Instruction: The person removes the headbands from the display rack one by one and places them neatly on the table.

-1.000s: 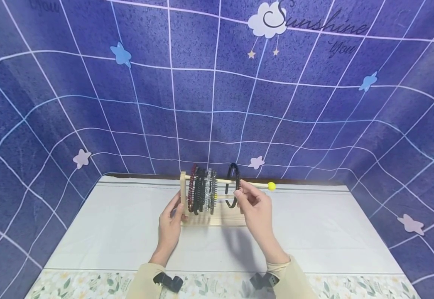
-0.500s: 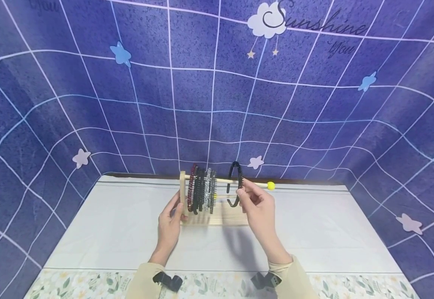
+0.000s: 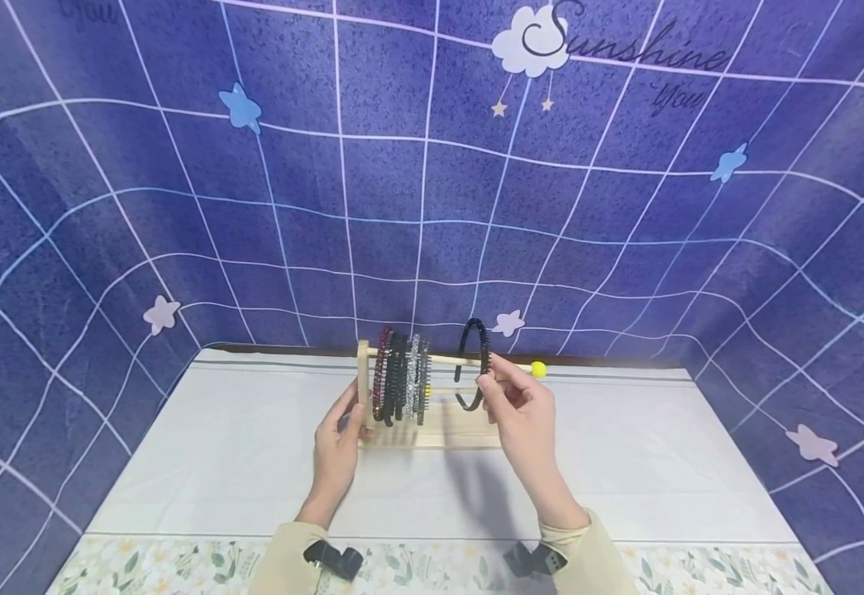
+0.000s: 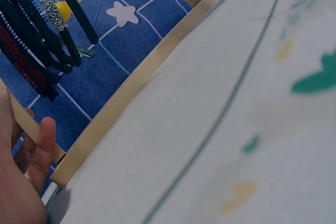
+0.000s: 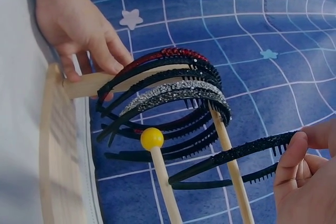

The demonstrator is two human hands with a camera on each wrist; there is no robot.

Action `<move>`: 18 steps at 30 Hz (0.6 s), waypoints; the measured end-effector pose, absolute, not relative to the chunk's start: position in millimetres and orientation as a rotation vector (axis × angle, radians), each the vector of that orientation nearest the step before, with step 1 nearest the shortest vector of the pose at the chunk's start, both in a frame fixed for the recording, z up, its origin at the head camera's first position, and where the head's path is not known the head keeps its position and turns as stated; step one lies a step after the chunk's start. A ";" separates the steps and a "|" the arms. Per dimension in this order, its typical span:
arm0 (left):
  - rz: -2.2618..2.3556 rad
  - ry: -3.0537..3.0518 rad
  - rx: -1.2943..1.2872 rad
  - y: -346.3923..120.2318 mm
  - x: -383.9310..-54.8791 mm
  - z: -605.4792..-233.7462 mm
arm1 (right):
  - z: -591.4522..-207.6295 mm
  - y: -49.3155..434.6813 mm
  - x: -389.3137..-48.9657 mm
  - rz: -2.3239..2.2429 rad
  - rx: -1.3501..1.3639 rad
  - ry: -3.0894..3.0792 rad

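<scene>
My right hand (image 3: 527,434) pinches a black toothed headband (image 3: 486,355) between thumb and fingers. The headband stands roughly upright, its loop around the upper wooden rod (image 3: 446,360). My left hand (image 3: 336,459) grips the left upright of a wooden headband stand (image 3: 364,388), thumb in front and fingers behind. Several headbands hang bunched near that upright: a dark red one (image 5: 184,52), black ones, and a silver glittery one (image 5: 178,88). In the left wrist view, their ends hang beside the upright (image 4: 29,124).
A yellow ball (image 3: 539,369) caps the upper rod's right end; another yellow ball (image 5: 152,138) tips the lower rod. The stand's flat base (image 3: 432,438) rests on a white tablecloth (image 3: 253,463) with a floral front border. Blue grid-patterned cloth (image 3: 402,165) surrounds the table's back and sides.
My right hand and the black headband have shifted slightly right along the upper rod, away from the bunched headbands. The left hand and the stand stay nearly in place.
</scene>
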State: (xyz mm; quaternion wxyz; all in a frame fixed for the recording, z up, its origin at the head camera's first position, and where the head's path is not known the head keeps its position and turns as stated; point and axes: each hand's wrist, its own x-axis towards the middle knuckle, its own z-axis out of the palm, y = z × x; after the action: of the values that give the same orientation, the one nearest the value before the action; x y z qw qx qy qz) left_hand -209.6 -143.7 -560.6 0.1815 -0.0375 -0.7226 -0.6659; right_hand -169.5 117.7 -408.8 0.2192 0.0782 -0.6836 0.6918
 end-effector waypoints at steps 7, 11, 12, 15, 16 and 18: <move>-1.875 -2.064 -0.083 -143.3 -209.9 -560.4 | -407.3 122.1 -168.4 1.908 0.215 -1.879; -1.880 -2.076 -0.072 -143.1 -210.0 -560.3 | -405.6 125.4 -167.3 1.909 0.208 -1.878; -1.879 -2.078 -0.066 -143.2 -209.9 -560.3 | -405.3 126.3 -167.2 1.912 0.207 -1.876; -1.872 -2.091 -0.056 -143.5 -210.1 -560.5 | -404.8 129.2 -167.8 1.912 0.203 -1.872; -1.870 -2.095 -0.054 -143.5 -210.0 -560.6 | -404.8 130.3 -168.1 1.913 0.202 -1.871; -1.868 -2.096 -0.053 -143.7 -210.2 -560.9 | -404.1 132.5 -168.2 1.909 0.211 -1.863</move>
State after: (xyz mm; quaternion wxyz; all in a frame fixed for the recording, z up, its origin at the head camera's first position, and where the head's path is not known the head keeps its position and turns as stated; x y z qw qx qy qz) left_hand -210.2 -143.7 -560.9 0.1660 -0.0185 -0.7361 -0.6560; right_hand -168.2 132.5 -404.1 0.2311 0.0769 -0.6774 0.6941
